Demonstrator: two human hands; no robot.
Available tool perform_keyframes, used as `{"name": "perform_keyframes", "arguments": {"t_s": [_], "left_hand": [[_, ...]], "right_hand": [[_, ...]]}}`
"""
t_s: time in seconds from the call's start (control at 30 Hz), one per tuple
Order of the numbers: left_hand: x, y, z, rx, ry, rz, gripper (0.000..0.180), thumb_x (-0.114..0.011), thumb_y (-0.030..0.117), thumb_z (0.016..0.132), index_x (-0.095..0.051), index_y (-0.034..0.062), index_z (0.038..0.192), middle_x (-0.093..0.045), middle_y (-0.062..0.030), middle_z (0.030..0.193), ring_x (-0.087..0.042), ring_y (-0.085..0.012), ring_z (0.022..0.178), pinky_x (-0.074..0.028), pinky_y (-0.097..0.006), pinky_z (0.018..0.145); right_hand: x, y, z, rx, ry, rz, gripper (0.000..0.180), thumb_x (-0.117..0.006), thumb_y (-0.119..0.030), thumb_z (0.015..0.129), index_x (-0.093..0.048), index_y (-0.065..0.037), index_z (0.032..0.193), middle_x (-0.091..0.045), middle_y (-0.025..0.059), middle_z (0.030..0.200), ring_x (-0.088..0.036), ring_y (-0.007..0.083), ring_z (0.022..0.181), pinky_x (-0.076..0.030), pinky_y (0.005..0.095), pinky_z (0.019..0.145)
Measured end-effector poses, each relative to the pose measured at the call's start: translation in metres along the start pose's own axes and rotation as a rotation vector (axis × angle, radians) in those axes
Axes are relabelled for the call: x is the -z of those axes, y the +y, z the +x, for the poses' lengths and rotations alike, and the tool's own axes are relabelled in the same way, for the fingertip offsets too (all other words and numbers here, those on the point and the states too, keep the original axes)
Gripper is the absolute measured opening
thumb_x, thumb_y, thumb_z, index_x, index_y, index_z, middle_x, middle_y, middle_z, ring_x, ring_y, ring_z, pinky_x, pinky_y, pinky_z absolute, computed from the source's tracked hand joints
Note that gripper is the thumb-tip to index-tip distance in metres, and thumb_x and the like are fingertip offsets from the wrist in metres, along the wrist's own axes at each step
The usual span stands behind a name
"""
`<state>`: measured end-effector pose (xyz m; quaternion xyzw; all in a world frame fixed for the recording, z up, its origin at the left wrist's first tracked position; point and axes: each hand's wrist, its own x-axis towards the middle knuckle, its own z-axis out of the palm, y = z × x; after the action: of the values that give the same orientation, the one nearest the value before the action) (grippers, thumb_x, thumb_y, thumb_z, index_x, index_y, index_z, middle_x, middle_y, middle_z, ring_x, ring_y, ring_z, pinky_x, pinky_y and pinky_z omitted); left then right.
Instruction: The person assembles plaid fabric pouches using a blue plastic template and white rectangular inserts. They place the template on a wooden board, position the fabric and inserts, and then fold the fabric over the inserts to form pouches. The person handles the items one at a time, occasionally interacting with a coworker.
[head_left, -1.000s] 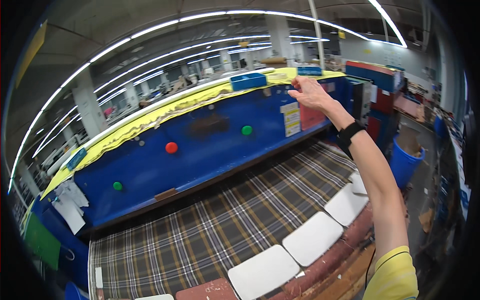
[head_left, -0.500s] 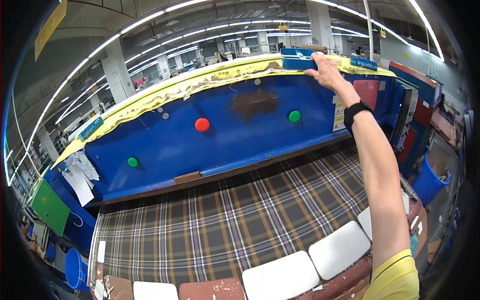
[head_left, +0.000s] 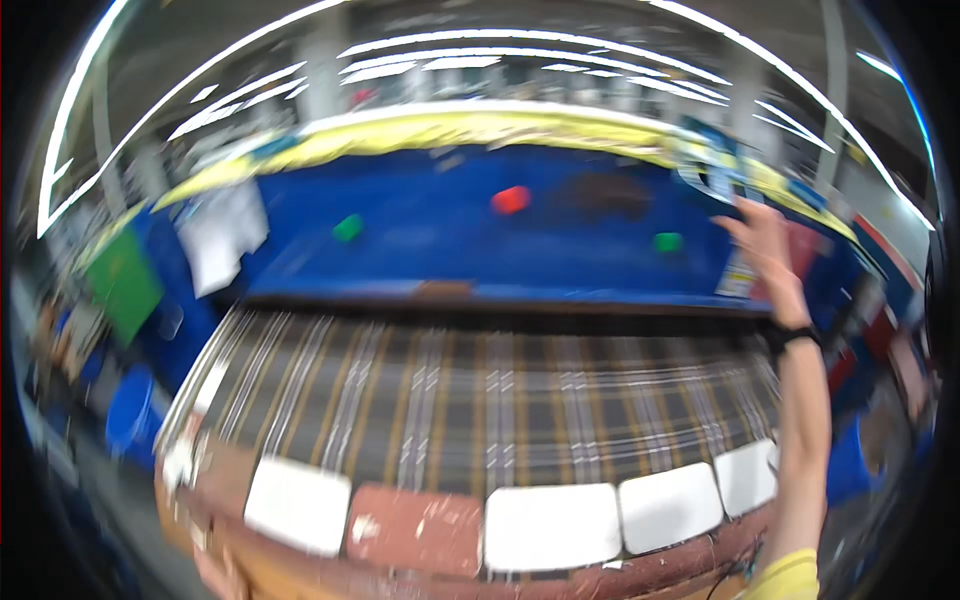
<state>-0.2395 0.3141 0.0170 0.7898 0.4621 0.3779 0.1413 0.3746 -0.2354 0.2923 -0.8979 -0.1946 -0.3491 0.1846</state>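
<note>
My right hand [head_left: 762, 243] is raised at the right, in front of the blue panel [head_left: 440, 240]. Its thumb and fingers are apart and nothing shows between them. Just above the fingertips sits a shallow blue tray [head_left: 690, 178] with pale contents, on the yellow-covered top ledge [head_left: 480, 128]. Low at the left edge of the work, my left hand [head_left: 218, 568] shows only in part; blur hides how its fingers are set. Dark plaid fabric [head_left: 460, 385] with white and tan stripes lies flat below the panel.
Several white pads [head_left: 552, 525] and a worn reddish pad [head_left: 415, 528] line the near edge. A red button [head_left: 511, 200] and green buttons [head_left: 668, 242] stick out of the panel. Papers [head_left: 222, 235] hang at its left. A blue bin [head_left: 130, 408] stands on the floor.
My view has swung left and is blurred. My right hand has come off the blue tray and dropped slightly below it. My left hand has come into view at the lower left.
</note>
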Motion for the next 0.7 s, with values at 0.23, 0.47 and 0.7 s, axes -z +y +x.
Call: {"name": "perform_keyframes", "arguments": {"t_s": [0.23, 0.47, 0.7], "left_hand": [[-0.029, -0.056, -0.004, 0.105, -0.012, 0.317, 0.067, -0.065, 0.02, 0.088, -0.036, 0.0001, 0.145, -0.051, -0.0223, 0.133, -0.045, -0.0359, 0.128, -0.027, -0.049, 0.112], [-0.016, -0.046, -0.004, 0.099, -0.084, 0.222, 0.067, -0.063, 0.027, 0.089, -0.038, 0.0042, 0.146, -0.052, -0.021, 0.134, -0.043, -0.0328, 0.132, -0.02, -0.051, 0.115], [-0.008, -0.034, 0.0, -0.009, -0.098, 0.08, 0.069, -0.064, 0.028, 0.087, -0.038, 0.0031, 0.146, -0.058, -0.019, 0.127, -0.046, -0.0319, 0.13, -0.016, -0.054, 0.116]], "right_hand": [[0.015, 0.008, -0.145, 0.263, 0.161, 0.046, 0.016, -0.068, -0.004, 0.084, -0.064, 0.004, 0.097, -0.063, 0.0173, 0.093, -0.061, 0.0362, 0.096, -0.045, 0.0416, 0.093], [0.018, -0.203, -0.246, 0.48, -0.276, 0.307, 0.02, -0.072, 0.004, 0.066, -0.06, 0.0, 0.081, -0.059, 0.0134, 0.072, -0.062, 0.0363, 0.077, -0.041, 0.0533, 0.105], [-0.044, -0.378, -0.296, 0.697, -0.47, 0.583, 0.026, -0.08, -0.003, 0.065, -0.063, -0.002, 0.085, -0.059, 0.0121, 0.076, -0.061, 0.0394, 0.087, -0.05, 0.0464, 0.086]]}}
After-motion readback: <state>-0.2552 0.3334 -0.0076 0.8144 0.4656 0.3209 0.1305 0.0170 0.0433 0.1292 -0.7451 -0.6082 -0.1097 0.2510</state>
